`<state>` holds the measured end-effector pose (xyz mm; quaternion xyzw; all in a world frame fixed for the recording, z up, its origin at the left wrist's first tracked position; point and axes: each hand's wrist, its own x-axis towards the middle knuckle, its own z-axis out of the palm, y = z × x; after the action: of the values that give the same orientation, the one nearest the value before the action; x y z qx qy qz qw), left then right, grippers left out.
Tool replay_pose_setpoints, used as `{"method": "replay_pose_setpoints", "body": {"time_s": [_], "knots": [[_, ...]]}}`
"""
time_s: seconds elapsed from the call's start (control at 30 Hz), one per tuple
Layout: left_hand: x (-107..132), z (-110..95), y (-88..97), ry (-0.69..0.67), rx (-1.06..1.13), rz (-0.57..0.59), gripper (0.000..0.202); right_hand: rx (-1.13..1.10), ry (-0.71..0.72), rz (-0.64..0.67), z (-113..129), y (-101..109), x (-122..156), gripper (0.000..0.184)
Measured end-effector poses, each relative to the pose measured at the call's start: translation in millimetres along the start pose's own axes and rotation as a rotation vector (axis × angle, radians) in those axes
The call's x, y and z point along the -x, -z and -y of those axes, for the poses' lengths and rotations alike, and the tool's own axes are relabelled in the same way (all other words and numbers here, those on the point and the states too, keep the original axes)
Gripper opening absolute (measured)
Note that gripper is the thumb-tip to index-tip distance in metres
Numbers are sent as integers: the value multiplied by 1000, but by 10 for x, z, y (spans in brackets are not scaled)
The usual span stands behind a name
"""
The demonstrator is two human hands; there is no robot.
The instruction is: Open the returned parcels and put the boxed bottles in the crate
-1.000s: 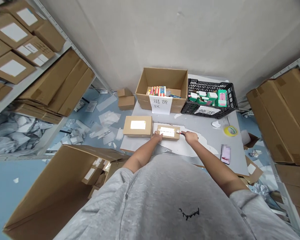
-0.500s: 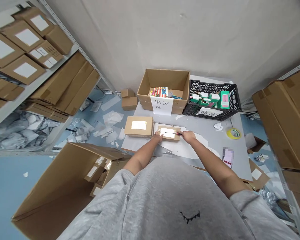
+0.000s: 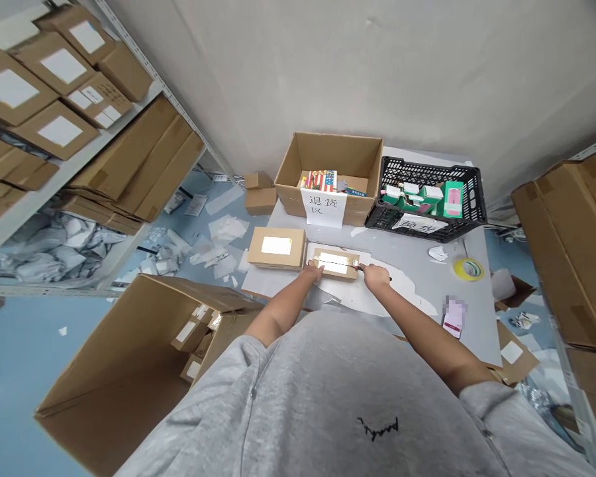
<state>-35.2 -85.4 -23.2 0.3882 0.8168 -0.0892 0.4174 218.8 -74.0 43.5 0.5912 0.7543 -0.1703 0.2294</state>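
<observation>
Right hand's tool tip back at the parcel's end; left hand steadying

The left hand (image 3: 314, 269) lies open, fingers resting on the near-left corner of the small cardboard parcel (image 3: 336, 264), which sits taped on the grey table (image 3: 417, 295). The right hand (image 3: 376, 277) is closed around a slim dark tool (image 3: 388, 279), its tip at the parcel's right end, having drawn back from over the taped label since the previous view. Further out: a second cardboard parcel (image 3: 277, 246) just left, a yellow tape roll (image 3: 469, 269) right, and beyond them an open carton (image 3: 328, 154) beside a black plastic crate (image 3: 474, 199) holding green-and-white boxes.
</observation>
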Motion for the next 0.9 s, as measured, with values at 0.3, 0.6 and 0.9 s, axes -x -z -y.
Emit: {"method": "replay_pose_setpoints", "body": {"time_s": [0.3, 0.6, 0.9], "knots": [[-113, -2, -42, -4, 66, -32, 83, -138, -31, -22, -353, -64, 46, 38], [-125, 45, -59, -62, 167, -82, 76, -985, -165, -148, -506, -451, -212, 36], [-160, 209, -149, -318, 298, -185, 66, -1115, -310, -267, 112, -689, -682, 49]]}}
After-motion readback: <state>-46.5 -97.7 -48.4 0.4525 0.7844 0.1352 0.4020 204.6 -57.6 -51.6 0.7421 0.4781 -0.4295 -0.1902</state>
